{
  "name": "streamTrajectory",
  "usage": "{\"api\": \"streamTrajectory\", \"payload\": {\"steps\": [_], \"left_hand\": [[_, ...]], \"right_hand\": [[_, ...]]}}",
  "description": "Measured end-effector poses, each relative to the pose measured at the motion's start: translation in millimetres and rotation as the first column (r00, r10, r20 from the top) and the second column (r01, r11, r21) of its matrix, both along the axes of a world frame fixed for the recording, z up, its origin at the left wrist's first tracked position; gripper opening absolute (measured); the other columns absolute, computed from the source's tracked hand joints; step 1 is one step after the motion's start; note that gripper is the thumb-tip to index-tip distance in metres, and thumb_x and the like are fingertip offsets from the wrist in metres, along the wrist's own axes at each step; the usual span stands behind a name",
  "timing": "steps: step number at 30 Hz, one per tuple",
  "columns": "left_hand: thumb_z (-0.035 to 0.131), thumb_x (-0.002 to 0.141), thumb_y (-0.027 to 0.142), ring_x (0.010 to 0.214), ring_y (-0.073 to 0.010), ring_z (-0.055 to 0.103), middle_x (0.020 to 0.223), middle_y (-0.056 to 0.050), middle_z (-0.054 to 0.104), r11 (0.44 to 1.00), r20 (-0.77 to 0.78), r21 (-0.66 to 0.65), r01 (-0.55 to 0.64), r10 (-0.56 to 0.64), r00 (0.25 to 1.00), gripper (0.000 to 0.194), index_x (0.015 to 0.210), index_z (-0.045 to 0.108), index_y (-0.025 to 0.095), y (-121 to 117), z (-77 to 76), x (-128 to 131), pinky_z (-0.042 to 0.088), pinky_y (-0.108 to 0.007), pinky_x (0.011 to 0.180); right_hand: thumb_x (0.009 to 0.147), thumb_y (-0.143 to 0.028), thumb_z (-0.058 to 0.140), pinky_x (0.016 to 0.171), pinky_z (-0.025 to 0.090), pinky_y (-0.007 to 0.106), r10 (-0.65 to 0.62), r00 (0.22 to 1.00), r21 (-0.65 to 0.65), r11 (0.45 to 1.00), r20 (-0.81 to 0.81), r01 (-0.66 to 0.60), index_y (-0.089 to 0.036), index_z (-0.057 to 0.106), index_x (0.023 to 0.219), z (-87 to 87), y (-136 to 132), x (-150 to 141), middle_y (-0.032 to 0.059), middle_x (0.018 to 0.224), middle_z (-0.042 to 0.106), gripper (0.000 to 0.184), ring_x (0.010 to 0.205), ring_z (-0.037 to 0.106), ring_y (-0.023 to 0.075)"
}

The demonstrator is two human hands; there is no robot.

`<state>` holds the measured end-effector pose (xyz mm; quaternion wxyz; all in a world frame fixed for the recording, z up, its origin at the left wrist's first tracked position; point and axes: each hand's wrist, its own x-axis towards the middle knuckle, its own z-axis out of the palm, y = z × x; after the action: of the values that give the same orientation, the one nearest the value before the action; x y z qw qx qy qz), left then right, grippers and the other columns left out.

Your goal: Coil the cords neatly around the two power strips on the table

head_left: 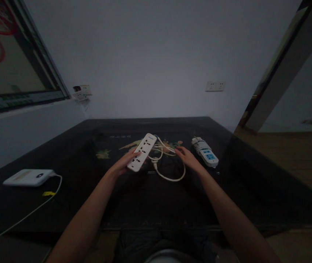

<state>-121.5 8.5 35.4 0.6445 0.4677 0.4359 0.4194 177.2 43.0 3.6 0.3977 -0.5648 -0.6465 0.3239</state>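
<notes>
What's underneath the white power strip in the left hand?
The left hand holds the strip, thumb on top, other fingers mostly hidden. White cord and dark tabletop show beside it; anything directly beneath is covered.

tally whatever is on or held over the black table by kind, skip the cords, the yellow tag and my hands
power strips: 2 (white strip, blue-socket strip)
white device, likely a power bank: 1
total: 3

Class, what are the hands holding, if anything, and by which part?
The left hand holds the white power strip by its near half, thumb on top. The right hand has fingertips at the looped cord; whether it grips cannot be told.
</notes>
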Motion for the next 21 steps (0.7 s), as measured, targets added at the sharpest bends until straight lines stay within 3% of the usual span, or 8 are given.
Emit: {"api": "streamTrajectory", "payload": {"steps": [5,10,14,21], "left_hand": [[0.062,0.082,0.025,0.070,-0.0199,0.067,0.097,-0.013,0.067,1.000,-0.032,-0.013,0.000,0.000,0.999,0.047,0.125,0.046,0.015,-0.9,0.0,1.1,0.054,-0.029,0.056],[0.062,0.082,0.025,0.070,-0.0193,0.067,0.098,-0.012,0.067,1.000,-0.056,0.004,0.008,-0.008,0.998,0.050,0.127,0.044,0.017,-4.6,2.4,4.4,0.054,-0.029,0.055],[0.061,0.082,0.025,0.071,-0.0202,0.067,0.100,-0.012,0.066,1.000,-0.087,0.001,0.004,-0.004,0.996,0.047,0.126,0.045,0.017,-5.2,2.0,4.6,0.055,-0.029,0.056],[0.065,0.080,0.026,0.070,-0.0209,0.068,0.100,-0.014,0.068,1.000,-0.090,0.007,0.013,-0.012,0.996,0.049,0.125,0.047,0.016,-3.3,-0.1,3.4,0.055,-0.029,0.055]], "right_hand": [[0.086,-0.046,0.056,0.047,0.043,0.020,0.092,0.991,-0.212,0.971,-0.095,-0.111,-0.013,0.057,0.116,-0.3,-4.1,5.0,0.0079,0.083,0.070,0.045,0.050,0.055,0.0099],[0.081,-0.039,0.063,0.036,0.032,0.016,0.187,0.954,-0.319,0.912,-0.235,-0.257,-0.012,0.065,0.083,-3.3,-4.6,6.2,0.0049,0.067,0.068,0.028,0.040,0.043,0.0049],[0.079,-0.028,0.064,0.034,0.031,0.015,0.116,0.940,-0.316,0.923,-0.321,-0.221,-0.013,0.061,0.093,-8.2,-3.4,-1.5,0.0054,0.073,0.070,0.021,0.039,0.044,0.0046],[0.073,-0.018,0.063,0.045,0.047,0.016,-0.022,0.906,-0.142,0.989,-0.422,-0.042,-0.017,0.055,0.108,-5.1,-3.4,-11.4,0.0035,0.084,0.068,0.036,0.064,0.063,0.0113]]}}
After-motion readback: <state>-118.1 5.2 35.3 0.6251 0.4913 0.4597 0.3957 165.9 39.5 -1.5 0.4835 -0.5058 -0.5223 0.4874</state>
